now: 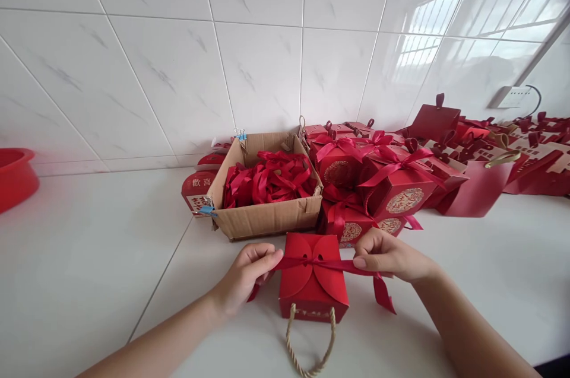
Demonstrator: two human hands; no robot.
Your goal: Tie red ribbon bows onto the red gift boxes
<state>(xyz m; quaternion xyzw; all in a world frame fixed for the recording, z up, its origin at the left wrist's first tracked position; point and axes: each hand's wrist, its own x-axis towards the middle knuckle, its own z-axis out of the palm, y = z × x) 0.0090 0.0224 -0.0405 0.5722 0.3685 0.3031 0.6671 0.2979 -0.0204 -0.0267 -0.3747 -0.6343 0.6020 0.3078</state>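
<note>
A small red box (307, 289) with curved closing flaps stands on the white table, its twisted rope handle (310, 373) hanging toward me. Across its top runs a dark red ribbon (329, 264), crossed at the middle between two small holes. On the left of the box, my left hand (249, 274) pinches one side of the ribbon between thumb and fingers. My right hand (392, 256) pinches the other side, and a loose tail hangs below it. Both sides of the ribbon are stretched out nearly level.
Behind the red box sits a cardboard box (267, 221) full of red ribbons (276, 179). Ribboned red gift boxes (396, 188) are stacked to its right, with red bags (478, 188) beyond. A red basin (16, 179) is at the far left. The tiled wall (262, 75) bounds the back.
</note>
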